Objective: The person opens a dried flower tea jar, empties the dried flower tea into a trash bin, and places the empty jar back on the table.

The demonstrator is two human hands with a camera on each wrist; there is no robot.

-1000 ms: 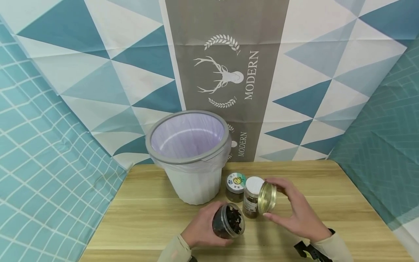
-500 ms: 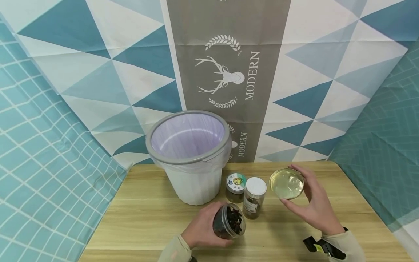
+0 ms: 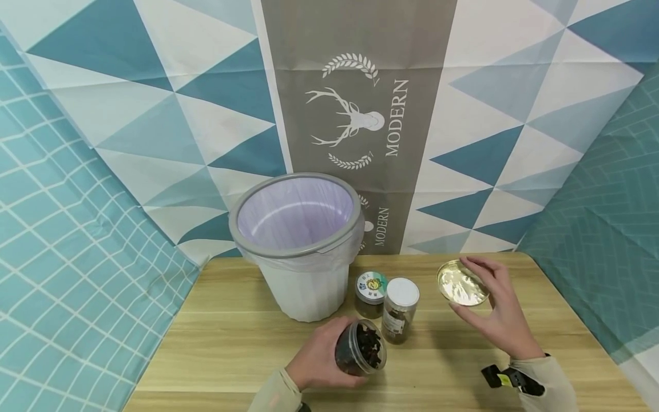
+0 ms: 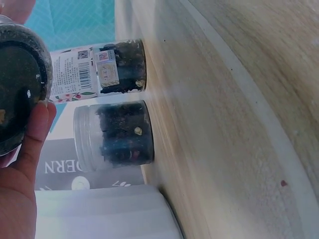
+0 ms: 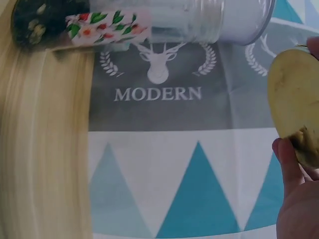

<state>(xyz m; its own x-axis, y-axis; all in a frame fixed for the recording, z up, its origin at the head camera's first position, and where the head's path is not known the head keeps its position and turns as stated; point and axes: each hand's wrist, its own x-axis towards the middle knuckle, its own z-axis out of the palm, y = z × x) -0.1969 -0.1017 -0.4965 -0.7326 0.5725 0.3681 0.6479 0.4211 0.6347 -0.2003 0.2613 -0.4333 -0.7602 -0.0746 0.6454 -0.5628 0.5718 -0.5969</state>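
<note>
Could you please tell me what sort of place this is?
Possibly a makeshift filming or practice booth, though I cannot be certain. A creased printed backdrop marked MODERN rises behind a wooden tabletop, and a lined bin stands right on that tabletop.

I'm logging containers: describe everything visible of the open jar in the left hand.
The open jar is round, clear, plastic-looking, with a rim around its uncovered mouth. Dark, irregular pieces show inside. The left hand grips its side, holding it above the table, tilted with its mouth toward the person's right. The left wrist view shows its round base.
</note>
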